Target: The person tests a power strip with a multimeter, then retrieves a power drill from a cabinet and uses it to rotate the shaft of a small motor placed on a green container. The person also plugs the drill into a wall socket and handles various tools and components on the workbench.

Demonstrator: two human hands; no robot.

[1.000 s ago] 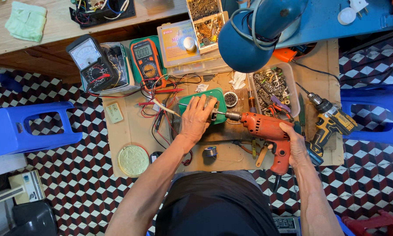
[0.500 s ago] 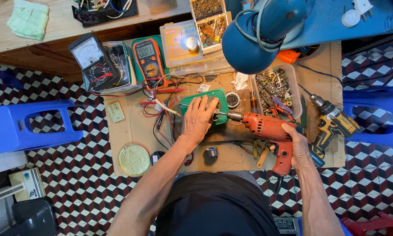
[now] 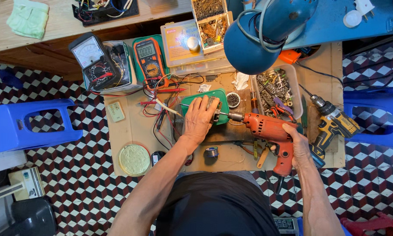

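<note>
My right hand [image 3: 300, 146] is clenched around the handle of the orange drill [image 3: 266, 131]; my left hand [image 3: 199, 119] presses flat, fingers spread, on the green board [image 3: 205, 107] mid-desk [image 3: 131, 126]. The drill looks heavy and rigid, best held at the handle. The board seems thin, stiff, liable to slide; only its edges show.

Seen from above, a green board [image 3: 192, 102] is pressed flat on the bench [image 3: 131, 131] by the left hand [image 3: 199, 119], while an orange drill [image 3: 266, 129] is held against it by the right hand [image 3: 299, 144].
</note>
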